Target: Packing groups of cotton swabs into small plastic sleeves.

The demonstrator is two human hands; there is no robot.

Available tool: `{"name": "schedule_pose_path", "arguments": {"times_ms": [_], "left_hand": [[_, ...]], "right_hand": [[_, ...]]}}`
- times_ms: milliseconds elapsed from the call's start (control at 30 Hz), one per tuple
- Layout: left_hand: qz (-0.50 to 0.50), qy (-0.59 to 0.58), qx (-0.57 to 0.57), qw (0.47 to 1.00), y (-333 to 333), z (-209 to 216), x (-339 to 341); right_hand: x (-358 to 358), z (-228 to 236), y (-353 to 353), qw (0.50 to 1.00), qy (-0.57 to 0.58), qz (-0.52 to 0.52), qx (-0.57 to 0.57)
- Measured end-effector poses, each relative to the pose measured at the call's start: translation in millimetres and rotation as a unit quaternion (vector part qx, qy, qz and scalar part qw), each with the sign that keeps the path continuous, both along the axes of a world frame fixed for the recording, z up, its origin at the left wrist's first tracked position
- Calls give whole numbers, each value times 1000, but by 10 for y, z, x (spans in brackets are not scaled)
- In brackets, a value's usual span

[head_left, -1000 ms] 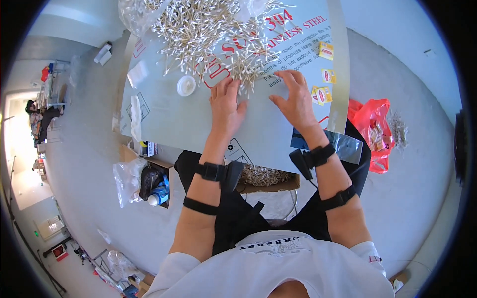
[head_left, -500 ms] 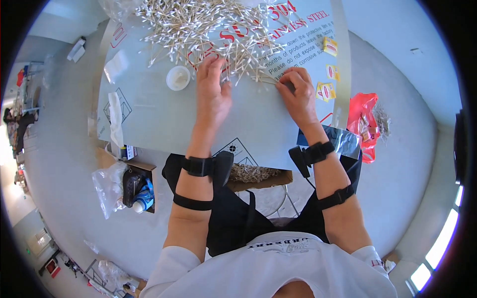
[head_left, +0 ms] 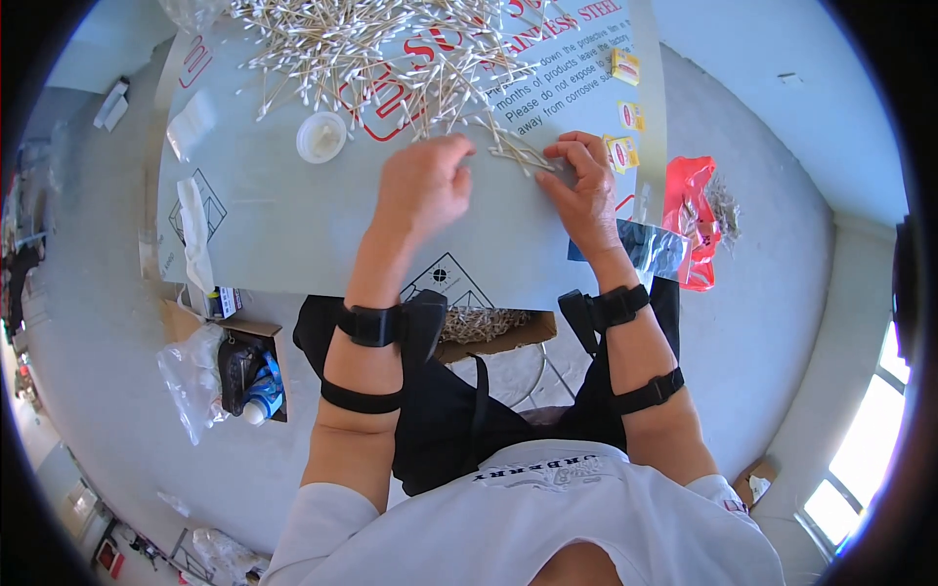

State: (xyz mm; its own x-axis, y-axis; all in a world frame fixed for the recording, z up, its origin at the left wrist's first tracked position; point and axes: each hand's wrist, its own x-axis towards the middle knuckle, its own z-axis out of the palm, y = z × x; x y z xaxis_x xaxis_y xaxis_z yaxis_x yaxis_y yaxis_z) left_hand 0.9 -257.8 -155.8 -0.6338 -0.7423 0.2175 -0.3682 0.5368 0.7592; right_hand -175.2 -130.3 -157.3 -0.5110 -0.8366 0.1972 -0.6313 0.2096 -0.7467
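Observation:
My left hand (head_left: 422, 186) is over the table just below the pile of cotton swabs (head_left: 342, 44), slightly blurred. Its fingers bend to the right, with the thumb apart from them and nothing visible between. To the right, my right hand (head_left: 586, 190) curls its thumb and forefinger around the ends of a few loose cotton swabs (head_left: 516, 153) lying at the pile's lower right edge. How firmly it grips them is hard to see. A small round white tub (head_left: 320, 137) stands left of my left hand.
Small yellow packets (head_left: 622, 153) lie along the table's right side. White strips (head_left: 195, 234) are at its left. A red plastic bag (head_left: 692, 210) is beyond the right edge. Under the near edge sits a cardboard box (head_left: 498, 342) of swabs; another box (head_left: 259, 356) with bags stands at left.
My left hand has drawn back from the swabs, its fingers turning from pointing away to bending right. Several swabs now lie grouped beside my right hand. The whole view has shifted slightly.

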Motion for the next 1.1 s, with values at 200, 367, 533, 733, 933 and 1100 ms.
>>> {"name": "schedule_pose_path", "arguments": {"times_ms": [200,367,533,733,933,1100], "left_hand": [[-1,-156,-79,985,71,-8,-91],[-9,-59,-49,997,68,-46,-112],[-24,-62,-158,985,192,-10,-266],[-54,-66,-100,991,166,21,-243],[-49,4,36,998,51,-32,-143],[-45,9,-10,999,69,-40,-164]], "right_hand": [[15,-14,63,999,-44,8,4],[72,47,134,997,-57,-45,-15],[44,-22,103,999,-25,-23,32],[-3,105,30,992,52,39,110],[-85,228,126,995,-71,-38,58],[-37,242,292,992,-115,-49,32]]}}
